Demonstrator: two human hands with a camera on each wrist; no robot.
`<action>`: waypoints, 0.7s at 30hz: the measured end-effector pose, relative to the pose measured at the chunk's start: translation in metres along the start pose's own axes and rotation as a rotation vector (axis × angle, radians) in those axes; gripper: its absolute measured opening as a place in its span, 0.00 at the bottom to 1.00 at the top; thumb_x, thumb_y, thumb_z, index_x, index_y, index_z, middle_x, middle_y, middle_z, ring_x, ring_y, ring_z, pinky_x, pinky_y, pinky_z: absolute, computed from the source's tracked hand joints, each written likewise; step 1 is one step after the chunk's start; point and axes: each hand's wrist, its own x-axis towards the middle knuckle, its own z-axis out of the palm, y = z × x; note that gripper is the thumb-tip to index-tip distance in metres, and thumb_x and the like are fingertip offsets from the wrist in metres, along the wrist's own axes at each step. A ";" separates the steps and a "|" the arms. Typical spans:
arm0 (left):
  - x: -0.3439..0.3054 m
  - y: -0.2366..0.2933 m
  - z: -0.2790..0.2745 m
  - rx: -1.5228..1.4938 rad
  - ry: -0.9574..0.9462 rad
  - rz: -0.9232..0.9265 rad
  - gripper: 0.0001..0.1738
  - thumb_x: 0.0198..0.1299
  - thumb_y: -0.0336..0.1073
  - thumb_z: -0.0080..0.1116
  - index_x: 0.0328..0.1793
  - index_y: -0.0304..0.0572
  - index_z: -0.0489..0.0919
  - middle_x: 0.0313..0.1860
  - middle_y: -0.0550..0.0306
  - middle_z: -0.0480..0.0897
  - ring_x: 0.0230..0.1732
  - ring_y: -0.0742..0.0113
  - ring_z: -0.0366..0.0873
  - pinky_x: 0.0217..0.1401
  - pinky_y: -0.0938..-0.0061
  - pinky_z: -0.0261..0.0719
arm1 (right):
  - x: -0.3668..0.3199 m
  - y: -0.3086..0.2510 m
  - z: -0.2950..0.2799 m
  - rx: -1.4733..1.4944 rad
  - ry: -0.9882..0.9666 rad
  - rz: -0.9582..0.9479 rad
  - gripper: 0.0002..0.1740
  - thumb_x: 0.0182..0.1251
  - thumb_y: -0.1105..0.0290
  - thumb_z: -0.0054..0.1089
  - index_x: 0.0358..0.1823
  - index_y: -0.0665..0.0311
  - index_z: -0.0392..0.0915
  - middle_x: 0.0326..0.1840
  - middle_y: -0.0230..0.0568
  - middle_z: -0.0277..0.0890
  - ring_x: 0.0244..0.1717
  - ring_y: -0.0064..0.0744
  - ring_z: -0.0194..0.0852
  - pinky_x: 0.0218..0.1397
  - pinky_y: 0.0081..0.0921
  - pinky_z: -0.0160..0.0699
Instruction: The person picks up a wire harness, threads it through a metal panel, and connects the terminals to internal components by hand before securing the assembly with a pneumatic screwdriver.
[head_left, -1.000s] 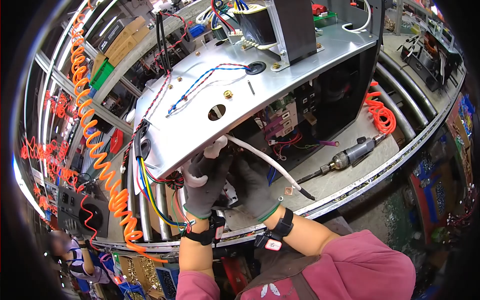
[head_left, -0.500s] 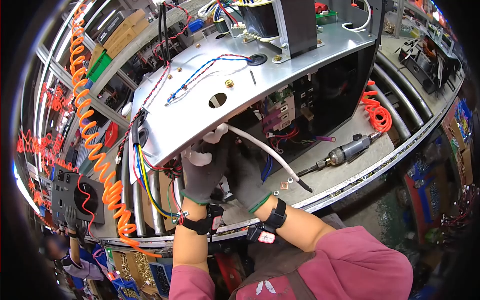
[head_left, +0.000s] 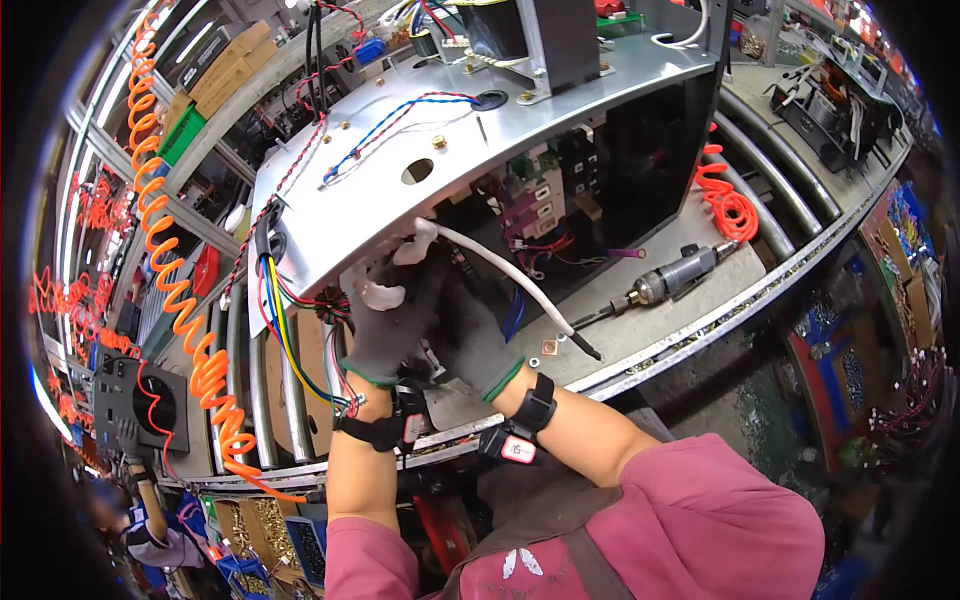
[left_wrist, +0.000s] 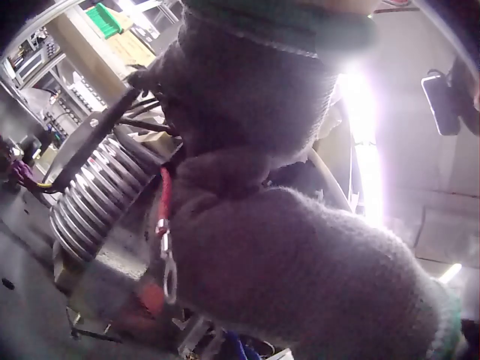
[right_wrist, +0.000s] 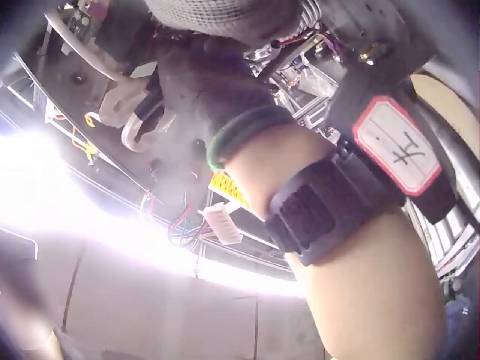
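Observation:
Both hands wear grey gloves and reach under the front edge of a silver metal panel (head_left: 350, 210) on an open black cabinet (head_left: 650, 150). The left hand (head_left: 390, 325) has white wrapping on its fingers; its fingertips are hidden beneath the panel. Close beside it, the right hand (head_left: 465, 335) points into the cabinet, fingers out of sight. In the left wrist view the gloves (left_wrist: 255, 247) overlap near a red wire with a ring terminal (left_wrist: 171, 281). A white sleeved cable (head_left: 510, 270) with a black end arcs out over the right hand. What either hand holds cannot be seen.
A power driver (head_left: 670, 280) with an orange coiled hose lies right of the hands, near a small square copper piece (head_left: 549, 347) and nuts. Coloured wires (head_left: 285, 345) hang at the left. Metal rollers (head_left: 785, 160) flank the work board. Another person (head_left: 140, 510) is at the lower left.
The head view has shifted, so the cabinet, driver and hands sit farther left and slightly higher. Both hands stay under the panel edge, close together.

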 end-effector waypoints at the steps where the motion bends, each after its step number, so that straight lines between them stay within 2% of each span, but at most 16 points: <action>1: 0.003 -0.004 -0.004 0.020 -0.092 -0.003 0.15 0.52 0.29 0.64 0.47 0.37 0.81 0.42 0.53 0.82 0.42 0.67 0.80 0.47 0.74 0.76 | -0.001 -0.003 0.002 -0.018 0.057 0.016 0.15 0.73 0.64 0.46 0.59 0.55 0.69 0.50 0.33 0.73 0.49 0.24 0.72 0.44 0.21 0.75; 2: 0.003 -0.005 -0.004 0.010 -0.095 -0.002 0.15 0.52 0.29 0.64 0.47 0.37 0.81 0.42 0.53 0.82 0.42 0.67 0.80 0.47 0.74 0.76 | -0.002 -0.006 -0.007 -0.022 0.062 0.008 0.15 0.73 0.64 0.46 0.59 0.55 0.69 0.50 0.33 0.73 0.49 0.24 0.72 0.44 0.21 0.75; 4: 0.007 0.003 -0.011 -0.179 -0.202 -0.048 0.19 0.51 0.26 0.64 0.51 0.33 0.78 0.45 0.55 0.81 0.45 0.69 0.79 0.49 0.74 0.77 | -0.005 -0.015 -0.033 -1.431 -0.152 -0.562 0.13 0.73 0.67 0.45 0.55 0.57 0.71 0.48 0.33 0.73 0.46 0.21 0.72 0.41 0.17 0.73; 5: 0.007 0.010 -0.014 -0.299 -0.213 -0.135 0.24 0.48 0.26 0.67 0.54 0.31 0.75 0.46 0.56 0.80 0.47 0.71 0.77 0.52 0.75 0.77 | -0.013 -0.024 -0.018 -1.434 -0.155 -0.560 0.13 0.73 0.67 0.45 0.55 0.57 0.71 0.48 0.33 0.73 0.46 0.21 0.72 0.41 0.17 0.73; 7: 0.000 -0.005 -0.008 -0.275 -0.162 -0.153 0.21 0.49 0.25 0.66 0.52 0.34 0.76 0.44 0.57 0.80 0.44 0.71 0.78 0.48 0.76 0.77 | -0.031 -0.044 0.013 -1.231 -0.028 -0.123 0.11 0.72 0.68 0.46 0.52 0.59 0.72 0.45 0.32 0.74 0.43 0.19 0.71 0.38 0.14 0.71; 8: -0.002 -0.013 -0.007 -0.251 -0.111 -0.166 0.19 0.49 0.25 0.66 0.49 0.37 0.77 0.41 0.58 0.81 0.40 0.71 0.78 0.45 0.78 0.77 | -0.042 -0.052 0.022 -1.234 -0.033 -0.116 0.11 0.72 0.68 0.46 0.52 0.59 0.72 0.45 0.32 0.74 0.43 0.19 0.71 0.38 0.14 0.71; 9: -0.001 -0.013 -0.006 -0.248 -0.102 -0.168 0.19 0.49 0.25 0.66 0.49 0.37 0.77 0.41 0.58 0.81 0.40 0.71 0.78 0.45 0.78 0.77 | -0.053 -0.063 0.028 -1.141 0.065 0.000 0.11 0.71 0.68 0.47 0.51 0.60 0.73 0.45 0.33 0.74 0.41 0.20 0.72 0.37 0.16 0.71; 10: 0.001 -0.012 -0.003 -0.183 -0.073 -0.077 0.19 0.49 0.24 0.66 0.49 0.37 0.77 0.41 0.58 0.81 0.41 0.71 0.78 0.46 0.77 0.77 | -0.061 -0.074 0.028 -1.047 0.160 0.111 0.11 0.71 0.68 0.48 0.50 0.61 0.73 0.44 0.35 0.75 0.40 0.21 0.73 0.37 0.18 0.72; 12: 0.001 -0.017 0.000 -0.118 -0.033 0.013 0.20 0.48 0.24 0.67 0.49 0.37 0.78 0.41 0.59 0.81 0.42 0.71 0.78 0.47 0.77 0.77 | -0.086 -0.092 -0.002 -1.809 -0.213 -0.561 0.11 0.67 0.68 0.53 0.48 0.61 0.74 0.40 0.40 0.77 0.35 0.29 0.76 0.35 0.24 0.75; 13: 0.000 -0.022 0.002 -0.013 -0.037 0.061 0.21 0.47 0.24 0.68 0.50 0.36 0.77 0.43 0.60 0.81 0.43 0.71 0.78 0.48 0.77 0.77 | -0.098 -0.103 -0.009 -1.812 -0.218 -0.560 0.11 0.67 0.68 0.53 0.48 0.61 0.74 0.40 0.40 0.77 0.35 0.29 0.76 0.35 0.24 0.75; 14: -0.001 -0.024 0.003 0.090 -0.041 0.108 0.23 0.47 0.24 0.68 0.51 0.35 0.76 0.45 0.60 0.81 0.45 0.71 0.78 0.49 0.77 0.76 | -0.109 -0.115 -0.014 -2.045 -0.160 -0.590 0.11 0.64 0.68 0.55 0.47 0.61 0.75 0.38 0.42 0.77 0.33 0.34 0.77 0.35 0.27 0.75; 15: -0.002 -0.023 0.004 0.089 -0.041 0.104 0.23 0.47 0.24 0.68 0.51 0.35 0.76 0.45 0.60 0.81 0.45 0.71 0.78 0.49 0.77 0.76 | -0.117 -0.120 -0.017 -2.276 -0.093 -0.613 0.11 0.62 0.69 0.57 0.46 0.61 0.75 0.35 0.44 0.77 0.31 0.39 0.77 0.35 0.30 0.76; 16: -0.005 -0.020 0.006 0.054 0.009 0.099 0.24 0.46 0.25 0.69 0.52 0.36 0.76 0.46 0.60 0.80 0.46 0.71 0.77 0.50 0.77 0.76 | -0.121 -0.120 -0.022 -2.278 -0.094 -0.604 0.11 0.62 0.69 0.57 0.46 0.61 0.75 0.35 0.44 0.77 0.31 0.39 0.77 0.35 0.30 0.76; 18: -0.007 -0.014 0.008 0.022 0.067 0.101 0.25 0.46 0.25 0.70 0.53 0.36 0.75 0.48 0.60 0.79 0.48 0.71 0.77 0.51 0.77 0.76 | -0.122 -0.121 -0.029 -2.505 -0.088 -0.572 0.10 0.57 0.69 0.60 0.41 0.59 0.76 0.30 0.45 0.76 0.29 0.44 0.76 0.33 0.31 0.76; 19: -0.009 -0.013 0.010 -0.013 0.070 0.028 0.26 0.46 0.26 0.70 0.53 0.37 0.75 0.49 0.60 0.79 0.49 0.72 0.76 0.52 0.78 0.76 | -0.123 -0.117 -0.027 -2.520 0.000 -0.446 0.07 0.57 0.70 0.59 0.37 0.59 0.75 0.29 0.45 0.75 0.28 0.44 0.76 0.33 0.32 0.76; 21: -0.011 -0.019 0.010 -0.040 0.077 -0.038 0.27 0.45 0.26 0.70 0.54 0.37 0.74 0.50 0.60 0.78 0.49 0.72 0.75 0.52 0.78 0.75 | -0.120 -0.116 -0.037 -2.405 0.026 -0.422 0.07 0.56 0.70 0.59 0.37 0.59 0.75 0.29 0.45 0.75 0.29 0.44 0.76 0.33 0.32 0.75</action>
